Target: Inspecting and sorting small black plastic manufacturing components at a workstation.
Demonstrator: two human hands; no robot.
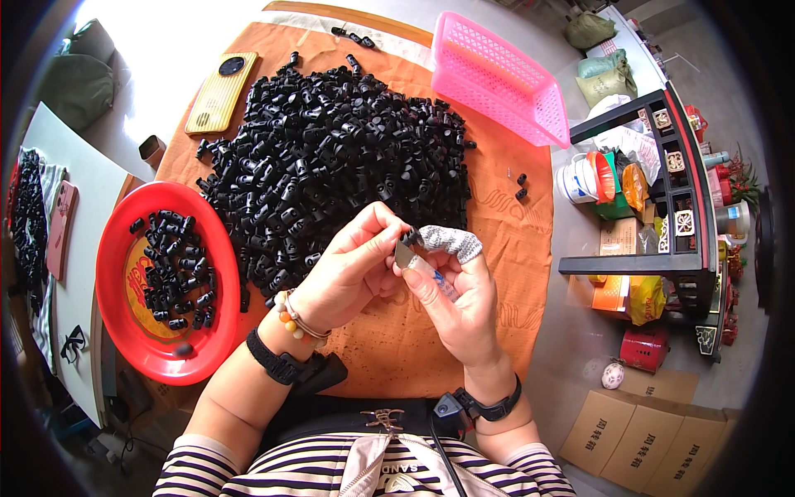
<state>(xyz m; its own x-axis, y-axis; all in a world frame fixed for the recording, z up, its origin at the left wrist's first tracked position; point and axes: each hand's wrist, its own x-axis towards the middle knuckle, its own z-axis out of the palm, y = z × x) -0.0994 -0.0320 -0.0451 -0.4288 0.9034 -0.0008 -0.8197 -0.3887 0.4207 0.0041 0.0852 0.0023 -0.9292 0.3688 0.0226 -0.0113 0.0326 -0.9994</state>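
Over the near edge of a large pile of small black plastic parts (331, 157), my two hands meet. My left hand (358, 255) pinches one small black plastic part (410, 237) between thumb and fingertips. A small knife is gripped in my right hand (460, 308); its short blade (402, 255) lies close against the part, and its pale handle with blue marks (437, 280) shows between the fingers. A grey knitted finger cover (451, 242) sits on the right index finger. Left of the pile stands a red oval tray (113, 277) with several more black parts in it.
An orange cloth (505, 273) covers the table. A pink perforated basket (505, 79) stands at the far right, a yellow-cased phone (222, 95) at the far left. Two loose parts (522, 186) lie right of the pile. Beyond are a dark shelf (638, 263), cardboard boxes (604, 427) and a side table (79, 323).
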